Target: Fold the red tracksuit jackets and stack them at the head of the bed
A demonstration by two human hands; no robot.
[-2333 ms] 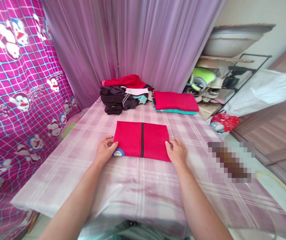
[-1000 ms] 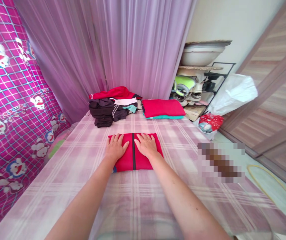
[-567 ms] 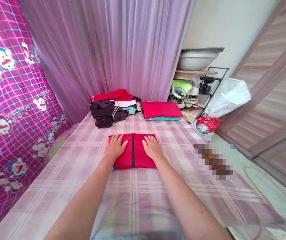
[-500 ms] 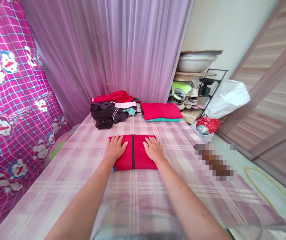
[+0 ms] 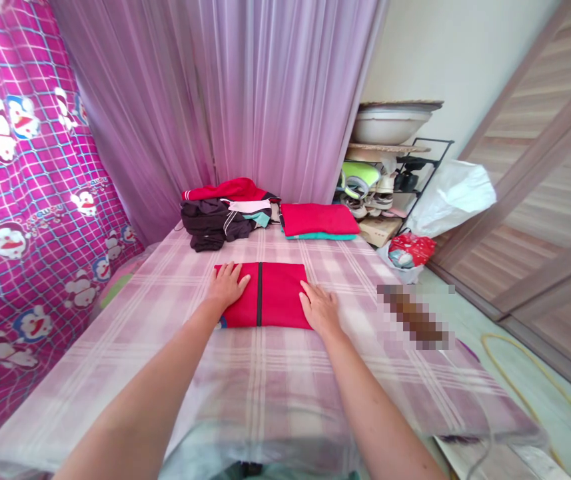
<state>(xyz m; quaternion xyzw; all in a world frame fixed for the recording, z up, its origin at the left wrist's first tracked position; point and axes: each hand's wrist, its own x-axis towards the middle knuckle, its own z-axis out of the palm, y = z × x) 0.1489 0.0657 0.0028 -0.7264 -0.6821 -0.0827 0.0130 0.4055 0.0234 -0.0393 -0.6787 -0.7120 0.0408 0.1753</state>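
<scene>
A red garment point(image 5: 282, 297) with a dark zip strip down its middle lies folded into a flat rectangle on the checked bed cover point(image 5: 165, 373). My left hand point(image 5: 228, 285) rests flat on its left part, fingers spread. At the right edge is my right hand point(image 5: 320, 308), open, its fingertips on the cloth and the rest over the cover. A bit of blue shows at the garment's lower left corner. Farther back lies a folded stack, with a red garment point(image 5: 318, 220) on top of a teal one point(image 5: 325, 237).
Loose dark clothes point(image 5: 208, 223) and a red-sleeved garment point(image 5: 232, 190) are heaped at the far left. Purple curtains point(image 5: 275, 100) hang behind the bed. A shoe rack point(image 5: 428, 170) with basins, white bags and a wooden wardrobe point(image 5: 530, 173) stand right. A blurred patch point(image 5: 415, 320) lies near the right edge.
My right hand has slid right, from the top of the folded garment to its right edge. My left hand stays on the left part. The view has shifted slightly.
</scene>
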